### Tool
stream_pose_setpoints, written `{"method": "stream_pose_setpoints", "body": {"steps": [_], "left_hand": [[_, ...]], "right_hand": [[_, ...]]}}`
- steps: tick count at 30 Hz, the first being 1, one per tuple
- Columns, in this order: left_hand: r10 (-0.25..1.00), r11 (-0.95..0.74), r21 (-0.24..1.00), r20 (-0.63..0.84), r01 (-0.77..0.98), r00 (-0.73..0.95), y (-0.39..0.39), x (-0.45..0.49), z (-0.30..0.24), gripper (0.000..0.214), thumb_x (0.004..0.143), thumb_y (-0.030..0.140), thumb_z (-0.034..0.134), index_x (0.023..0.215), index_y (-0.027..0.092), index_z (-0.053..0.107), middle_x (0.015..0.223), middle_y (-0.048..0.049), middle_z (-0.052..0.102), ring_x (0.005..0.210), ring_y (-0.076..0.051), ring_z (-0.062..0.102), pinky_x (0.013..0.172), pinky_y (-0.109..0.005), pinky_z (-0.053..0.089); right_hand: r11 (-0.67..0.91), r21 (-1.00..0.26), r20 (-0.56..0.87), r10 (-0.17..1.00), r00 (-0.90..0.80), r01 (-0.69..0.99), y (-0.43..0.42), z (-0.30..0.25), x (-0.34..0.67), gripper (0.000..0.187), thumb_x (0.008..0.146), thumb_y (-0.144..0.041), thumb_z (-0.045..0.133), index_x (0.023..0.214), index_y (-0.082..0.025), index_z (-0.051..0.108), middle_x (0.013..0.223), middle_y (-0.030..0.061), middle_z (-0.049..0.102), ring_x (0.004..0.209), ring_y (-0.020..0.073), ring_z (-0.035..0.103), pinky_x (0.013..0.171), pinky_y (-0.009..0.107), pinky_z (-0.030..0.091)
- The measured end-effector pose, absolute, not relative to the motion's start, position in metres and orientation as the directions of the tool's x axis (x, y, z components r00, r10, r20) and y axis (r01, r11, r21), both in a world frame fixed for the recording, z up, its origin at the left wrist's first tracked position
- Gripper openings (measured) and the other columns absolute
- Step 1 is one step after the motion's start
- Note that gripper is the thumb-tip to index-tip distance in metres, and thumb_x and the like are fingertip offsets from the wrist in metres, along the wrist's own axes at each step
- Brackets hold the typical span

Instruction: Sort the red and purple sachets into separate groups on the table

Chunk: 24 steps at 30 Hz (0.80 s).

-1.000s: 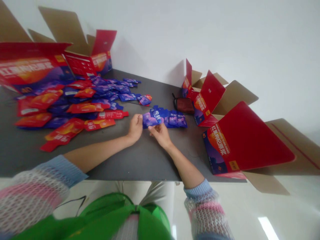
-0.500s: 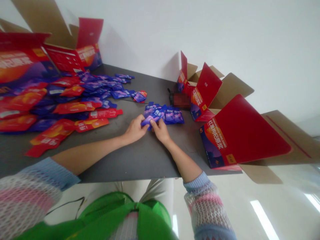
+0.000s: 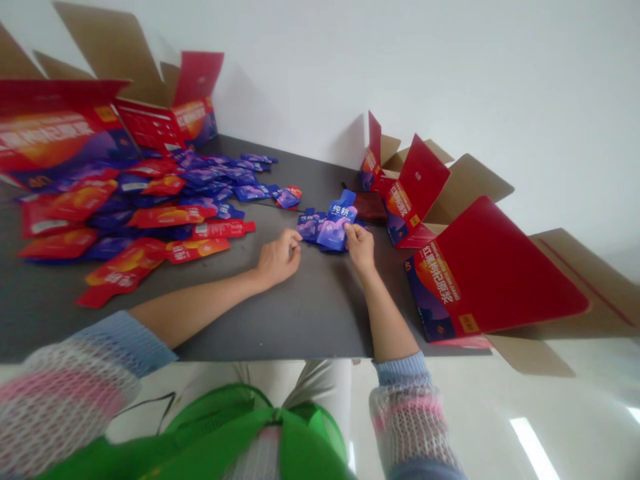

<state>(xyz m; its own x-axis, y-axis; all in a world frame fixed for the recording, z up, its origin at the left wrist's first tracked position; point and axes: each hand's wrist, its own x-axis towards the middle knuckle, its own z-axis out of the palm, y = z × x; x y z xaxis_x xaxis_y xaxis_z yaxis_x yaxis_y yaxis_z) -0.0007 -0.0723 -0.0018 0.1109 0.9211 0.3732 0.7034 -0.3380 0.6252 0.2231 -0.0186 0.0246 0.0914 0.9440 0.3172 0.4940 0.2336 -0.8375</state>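
Observation:
Pinched by its lower right edge, a purple-blue spouted pouch [image 3: 338, 223] with white lettering is in my right hand [image 3: 361, 247], its spout end pointing away from me. Under and beside it, several more purple pouches [image 3: 309, 225] lie in a row on the dark table, partly hidden by the held one. My left hand [image 3: 280, 259] is just left of that row, its fingers loosely curled with a gap to the thumb and nothing between them.
A heap of purple pouches [image 3: 210, 175] and red-orange pouches [image 3: 173, 215] covers the table's left side. Open red cartons stand behind it [image 3: 55, 133] and along the right [image 3: 505, 267]. A dark red-brown item [image 3: 370, 207] lies behind the row. The table's front edge [image 3: 310, 359] is near me.
My left hand has let go of the purple pouch. My right hand has moved it right, over the row, and it now shows its lettered face. The view has shifted slightly.

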Motion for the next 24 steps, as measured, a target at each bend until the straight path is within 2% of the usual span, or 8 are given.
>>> {"method": "stream_pose_setpoints", "body": {"steps": [4, 8, 11, 14, 17, 20, 22, 24], "left_hand": [[0.934, -0.245, 0.615, 0.357, 0.750, 0.012, -0.059, -0.010, 0.000, 0.020, 0.086, 0.018, 0.052, 0.104, 0.021, 0.061, 0.091, -0.0036, 0.073, 0.075, -0.020, 0.067, 0.068, -0.031, 0.045], [0.944, -0.131, 0.643, 0.313, 0.755, -0.103, -0.046, -0.017, -0.001, 0.020, 0.083, 0.018, 0.054, 0.099, 0.020, 0.066, 0.085, -0.0031, 0.073, 0.071, -0.020, 0.065, 0.065, -0.031, 0.044], [0.945, -0.083, 0.658, 0.290, 0.748, -0.149, -0.039, -0.019, -0.004, 0.020, 0.082, 0.018, 0.055, 0.097, 0.020, 0.067, 0.080, -0.0020, 0.073, 0.068, -0.019, 0.064, 0.064, -0.030, 0.044], [0.950, -0.068, 0.648, 0.273, 0.758, -0.149, -0.038, -0.020, -0.004, 0.020, 0.082, 0.019, 0.055, 0.097, 0.021, 0.068, 0.081, -0.0018, 0.073, 0.070, -0.020, 0.065, 0.066, -0.030, 0.045], [0.959, -0.058, 0.613, 0.254, 0.788, -0.128, -0.040, -0.019, -0.002, 0.020, 0.082, 0.020, 0.055, 0.097, 0.022, 0.069, 0.084, -0.0020, 0.074, 0.076, -0.020, 0.067, 0.069, -0.029, 0.047], [0.963, -0.044, 0.600, 0.239, 0.799, -0.127, -0.040, -0.018, 0.000, 0.021, 0.082, 0.020, 0.055, 0.097, 0.022, 0.069, 0.086, -0.0023, 0.075, 0.079, -0.021, 0.068, 0.070, -0.030, 0.047], [0.964, -0.045, 0.599, 0.236, 0.800, -0.123, -0.039, -0.019, -0.002, 0.021, 0.082, 0.021, 0.055, 0.097, 0.022, 0.070, 0.086, -0.0022, 0.075, 0.077, -0.021, 0.068, 0.068, -0.030, 0.047], [0.963, -0.057, 0.591, 0.245, 0.804, -0.111, -0.037, -0.020, -0.005, 0.020, 0.082, 0.022, 0.055, 0.097, 0.022, 0.070, 0.085, -0.0023, 0.075, 0.075, -0.020, 0.067, 0.067, -0.029, 0.046]], "right_hand": [[0.154, -0.766, 0.340, 0.921, 0.190, 0.624, 0.006, 0.026, 0.245, 0.052, 0.088, -0.063, 0.048, 0.060, -0.019, 0.051, 0.055, -0.0043, 0.043, 0.056, 0.0114, 0.042, 0.056, 0.023, 0.030], [-0.015, -0.695, 0.248, 0.933, 0.259, 0.719, 0.016, 0.019, 0.248, 0.045, 0.087, -0.056, 0.056, 0.071, -0.016, 0.068, 0.063, -0.0004, 0.061, 0.061, 0.0151, 0.053, 0.061, 0.024, 0.036], [-0.151, -0.578, 0.228, 0.914, 0.336, 0.802, 0.014, 0.016, 0.247, 0.029, 0.082, -0.047, 0.068, 0.082, -0.019, 0.075, 0.077, 0.0051, 0.072, 0.077, 0.0208, 0.060, 0.073, 0.027, 0.043], [-0.190, -0.497, 0.324, 0.864, 0.385, 0.847, 0.009, 0.022, 0.249, 0.022, 0.079, -0.039, 0.074, 0.091, -0.020, 0.075, 0.087, 0.0079, 0.073, 0.099, 0.0266, 0.058, 0.089, 0.035, 0.044], [-0.131, -0.457, 0.454, 0.816, 0.358, 0.880, -0.001, 0.033, 0.248, 0.029, 0.082, -0.033, 0.071, 0.107, -0.017, 0.072, 0.105, 0.0129, 0.071, 0.114, 0.0309, 0.051, 0.098, 0.043, 0.041], [0.017, -0.360, 0.573, 0.793, 0.207, 0.933, -0.016, 0.039, 0.236, 0.035, 0.089, -0.035, 0.064, 0.117, -0.015, 0.069, 0.124, 0.0179, 0.063, 0.129, 0.0338, 0.041, 0.106, 0.049, 0.035], [0.104, -0.264, 0.592, 0.803, 0.076, 0.959, -0.026, 0.035, 0.223, 0.040, 0.092, -0.039, 0.060, 0.123, -0.014, 0.066, 0.139, 0.0210, 0.052, 0.138, 0.0357, 0.031, 0.110, 0.052, 0.030], [0.153, -0.187, 0.527, 0.849, -0.032, 0.970, -0.036, 0.025, 0.207, 0.045, 0.092, -0.042, 0.061, 0.127, -0.013, 0.064, 0.150, 0.0236, 0.041, 0.144, 0.0378, 0.024, 0.111, 0.055, 0.028]]}}
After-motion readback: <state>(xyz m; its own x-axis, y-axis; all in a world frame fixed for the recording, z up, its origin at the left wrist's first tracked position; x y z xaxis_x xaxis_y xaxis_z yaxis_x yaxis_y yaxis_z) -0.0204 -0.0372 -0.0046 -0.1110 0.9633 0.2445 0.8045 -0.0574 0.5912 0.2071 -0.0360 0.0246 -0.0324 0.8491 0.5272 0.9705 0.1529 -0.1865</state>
